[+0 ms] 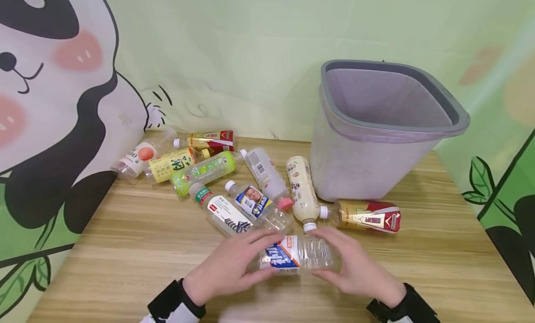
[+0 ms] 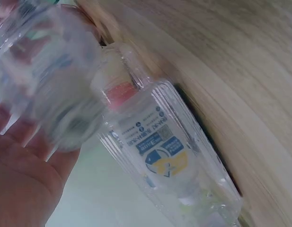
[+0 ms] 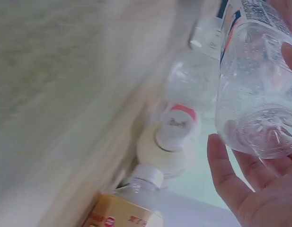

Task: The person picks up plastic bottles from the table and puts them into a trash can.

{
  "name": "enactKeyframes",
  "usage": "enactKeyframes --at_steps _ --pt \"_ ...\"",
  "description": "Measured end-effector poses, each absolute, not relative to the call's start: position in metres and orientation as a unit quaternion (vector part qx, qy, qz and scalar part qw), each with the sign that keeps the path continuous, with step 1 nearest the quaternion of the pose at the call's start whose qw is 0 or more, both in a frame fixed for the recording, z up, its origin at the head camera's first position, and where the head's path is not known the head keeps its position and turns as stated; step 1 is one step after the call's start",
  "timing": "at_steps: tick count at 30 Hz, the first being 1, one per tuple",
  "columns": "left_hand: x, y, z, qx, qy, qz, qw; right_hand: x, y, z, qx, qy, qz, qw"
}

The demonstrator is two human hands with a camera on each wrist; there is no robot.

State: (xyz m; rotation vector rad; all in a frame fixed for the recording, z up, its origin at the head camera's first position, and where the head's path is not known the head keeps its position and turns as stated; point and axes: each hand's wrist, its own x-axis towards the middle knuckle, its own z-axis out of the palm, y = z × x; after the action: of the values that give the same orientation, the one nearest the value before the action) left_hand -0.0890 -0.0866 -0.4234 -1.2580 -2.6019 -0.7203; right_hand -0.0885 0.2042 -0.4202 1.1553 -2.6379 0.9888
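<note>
Bottle point(image 1: 312, 254) held crosswise, label point(image 1: 287, 253) at left grip point(image 1: 240, 261), base point(image 3: 266, 130) in right grip point(image 1: 359, 266)

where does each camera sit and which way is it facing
Head: worn on the head, facing forward and down at the table, bottles and bin; left hand and right hand show.
Left wrist: worn there, facing the held bottle and others beyond; part of the left hand shows.
Right wrist: worn there, facing the held bottle and a gold-labelled bottle; part of the right hand shows.
Head and right wrist share the gold-labelled bottle.
</note>
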Motion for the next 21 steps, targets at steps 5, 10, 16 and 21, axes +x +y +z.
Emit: enactKeyframes --at_steps 5,10,16,21 --pt "-0.09 -0.085 -0.418 -0.415 -0.869 -0.254 0.091 -0.092 0.206 -0.408 0.363 -0.849 0.382 0.048" --pt "-0.09 -0.084 -0.412 -0.413 -0.865 -0.265 0.1 -0.093 0.205 -0.399 0.353 -0.82 0.446 0.068" --pt "-0.088 -0.08 -0.407 -0.391 -0.866 -0.295 0.098 -0.097 0.196 -0.389 0.343 -0.76 0.546 0.081" --pt "-0.088 -0.072 -0.406 -0.306 -0.839 -0.449 0.027 -0.101 0.185 -0.387 0.3 -0.695 0.65 0.072"
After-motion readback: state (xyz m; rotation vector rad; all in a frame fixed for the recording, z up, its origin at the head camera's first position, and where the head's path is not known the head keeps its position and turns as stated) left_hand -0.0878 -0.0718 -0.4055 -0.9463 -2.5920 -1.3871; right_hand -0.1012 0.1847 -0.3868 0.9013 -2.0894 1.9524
